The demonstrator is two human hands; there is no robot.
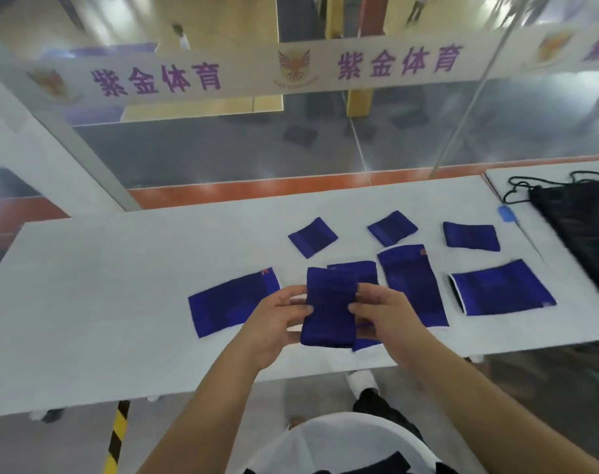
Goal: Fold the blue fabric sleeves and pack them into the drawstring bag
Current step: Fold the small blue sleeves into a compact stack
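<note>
We see a long white table (86, 302) that stands before a glass wall (222, 152). Across the glass runs a white banner (250, 75) with purple characters and a golden emblem. At the foot of the glass there is an orange strip (257, 189), and on the grey floor near us lies a yellow and black striped line (118, 436).

Both hands hold a folded blue sleeve (328, 309) just above the near part of the table. The left hand (277, 323) grips its left edge, with the thumb on top and the fingers curled under it. The right hand (387, 319) pinches the right edge between the thumb and bent fingers.

Under this piece lies another sleeve (358, 270), partly hidden. A flat sleeve (229, 302) lies to the left, a long sleeve (411, 285) just to the right, and a wide sleeve (503, 289) further right. Behind them we find a row of folded sleeves (392, 227), three small pieces set apart from each other.

The black drawstring bag (582, 227) lies on a second table (530, 174) at the far right, with its cord loose beside it, well apart from the hands.
</note>
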